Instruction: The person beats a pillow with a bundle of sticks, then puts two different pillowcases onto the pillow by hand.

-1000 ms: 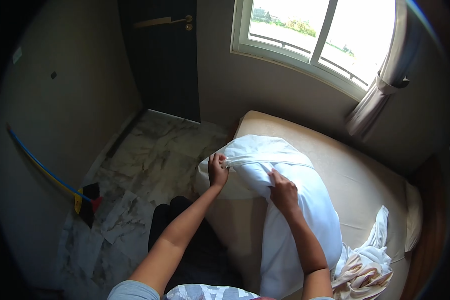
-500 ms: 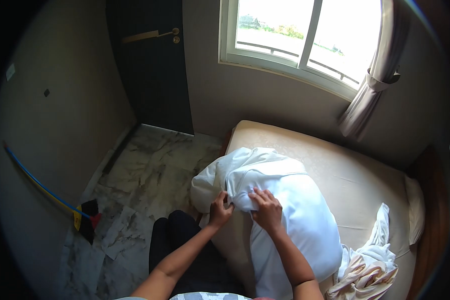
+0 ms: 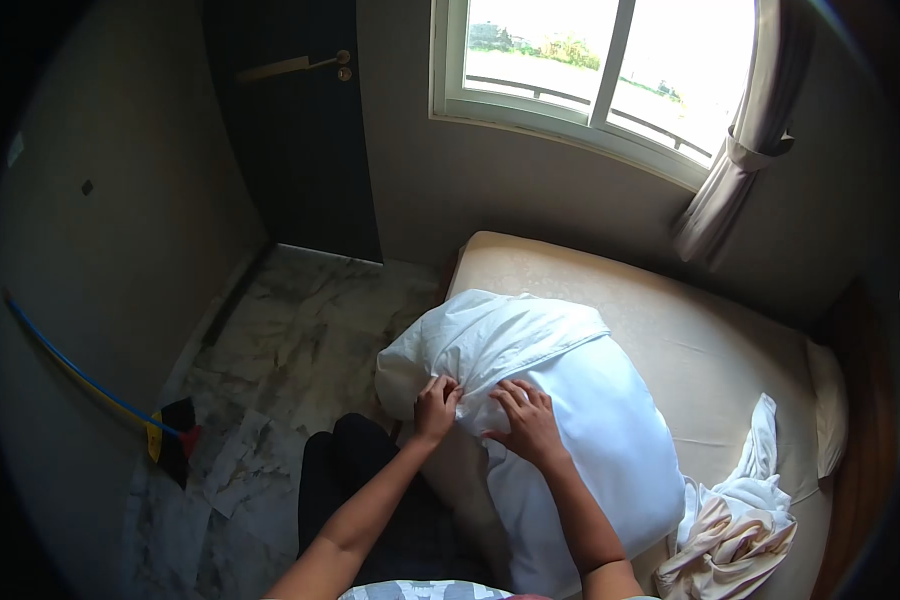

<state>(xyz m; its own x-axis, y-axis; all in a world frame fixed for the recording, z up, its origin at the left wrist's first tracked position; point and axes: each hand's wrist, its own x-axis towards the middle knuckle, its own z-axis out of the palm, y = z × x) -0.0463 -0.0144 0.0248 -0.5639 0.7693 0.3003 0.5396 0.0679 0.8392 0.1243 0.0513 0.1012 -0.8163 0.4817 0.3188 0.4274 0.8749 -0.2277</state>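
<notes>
A bulky white duvet (image 3: 610, 440) lies bunched on the near side of the bed. White cover fabric (image 3: 510, 325) is gathered in folds over its far left end. My left hand (image 3: 436, 408) pinches the cover fabric near its left front edge. Just to the right, my right hand (image 3: 526, 420) rests against the white bedding with thumb and fingers spread. The fabric beneath both palms is partly hidden.
The bed's bare beige mattress (image 3: 710, 370) stretches behind. Crumpled white and cream cloths (image 3: 735, 540) lie at right, near a pillow (image 3: 828, 410) and the wooden headboard (image 3: 855, 450). A broom and dustpan (image 3: 173, 440) lean at the left wall, beyond the marble floor (image 3: 290, 320).
The cover's edge now lies farther over the duvet, with more folds beside my left hand. My right hand's fingers have spread away from the fabric they were gathering. The view has shifted slightly.
</notes>
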